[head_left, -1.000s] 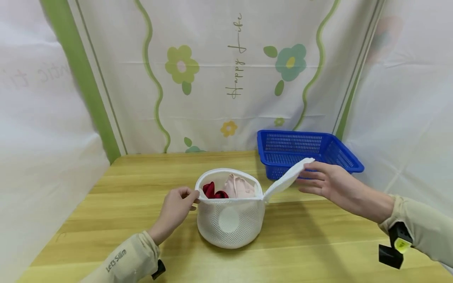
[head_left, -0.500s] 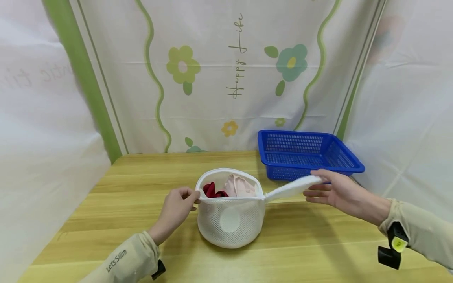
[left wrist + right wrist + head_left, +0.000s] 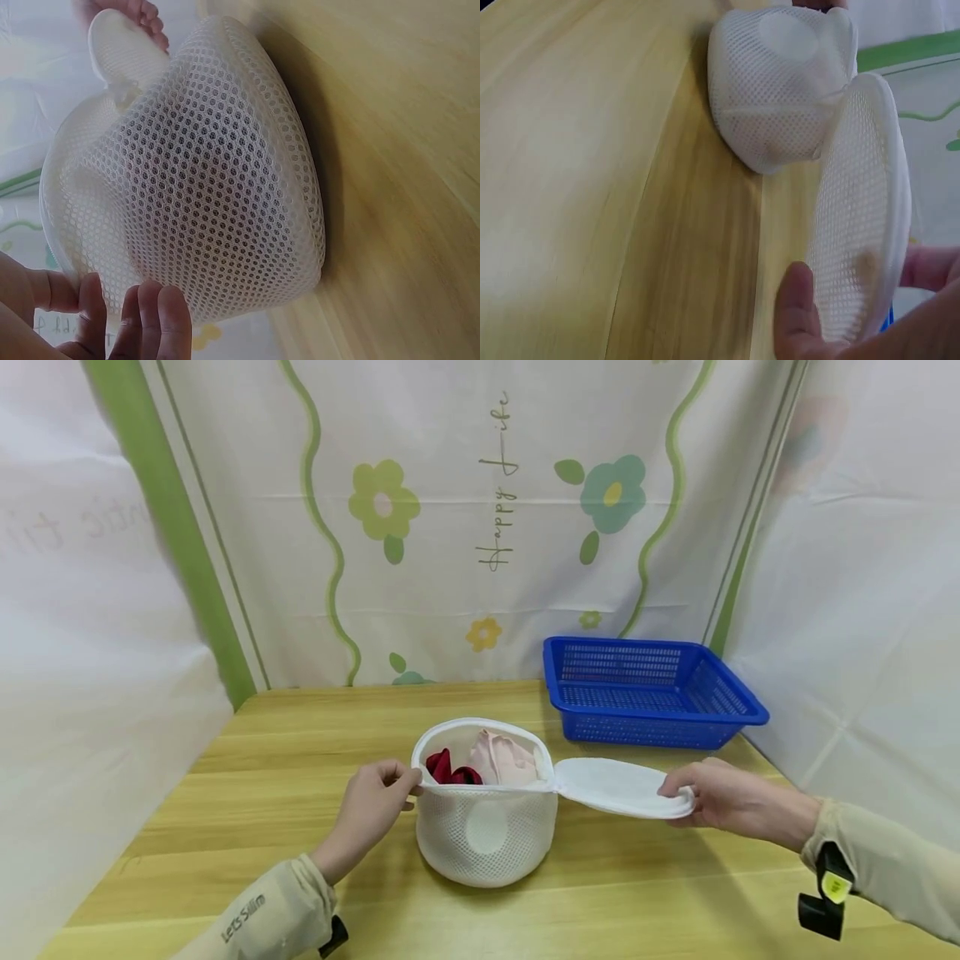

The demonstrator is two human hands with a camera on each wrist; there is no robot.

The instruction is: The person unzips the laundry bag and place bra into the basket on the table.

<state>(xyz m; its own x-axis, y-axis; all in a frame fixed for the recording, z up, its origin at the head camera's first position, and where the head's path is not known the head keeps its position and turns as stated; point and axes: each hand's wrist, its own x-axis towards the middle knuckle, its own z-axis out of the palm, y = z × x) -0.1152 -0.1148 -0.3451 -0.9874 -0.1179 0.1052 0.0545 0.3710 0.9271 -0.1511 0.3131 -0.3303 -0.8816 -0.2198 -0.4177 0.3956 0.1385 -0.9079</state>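
Head view: white mesh bag (image 3: 521,843) upright on the counter (image 3: 337,718), red cloth (image 3: 442,768) and pink cloth (image 3: 501,760) inside. Left hand (image 3: 373,806) pinches its rim, apparently to steady it; right hand (image 3: 731,797) grips the lid (image 3: 611,785) out sideways, presumably leaving the mouth exposed.

Left wrist view: remaining fingers bent beside the mesh.

Right wrist view: thumb and fingers clasp the lid's outer edge from opposite faces.

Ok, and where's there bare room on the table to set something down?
Bare tabletop: beyond the left hand, up to the curtain, and in front of the mesh bag, between the sleeves. Crowded: right of the bag, with lid, right hand and blue basket.
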